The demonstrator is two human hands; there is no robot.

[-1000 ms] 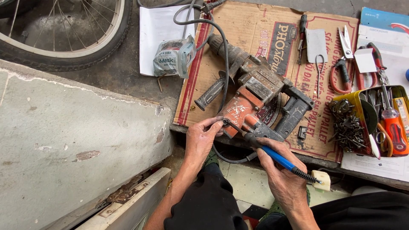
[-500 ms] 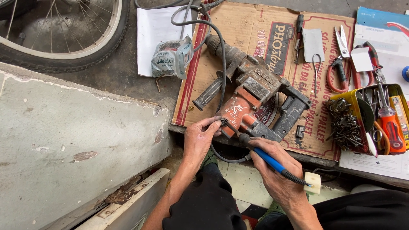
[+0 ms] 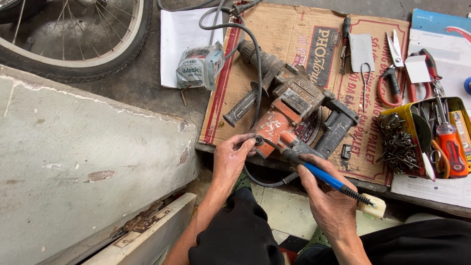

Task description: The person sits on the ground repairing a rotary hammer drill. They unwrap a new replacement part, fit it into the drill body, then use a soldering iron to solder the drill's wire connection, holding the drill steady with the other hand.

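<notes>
Drill (image 3: 289, 110) end pinched by left hand (image 3: 230, 159); right hand (image 3: 326, 198) grips iron (image 3: 321, 175); advise steady tip, cord clear.

An improvised repair workshop at ground level: flattened cardboard (image 3: 304, 39) as a work mat, a yellow tray (image 3: 458, 105) of screws and hand tools, a bicycle wheel (image 3: 73, 44) beside bare concrete.
</notes>
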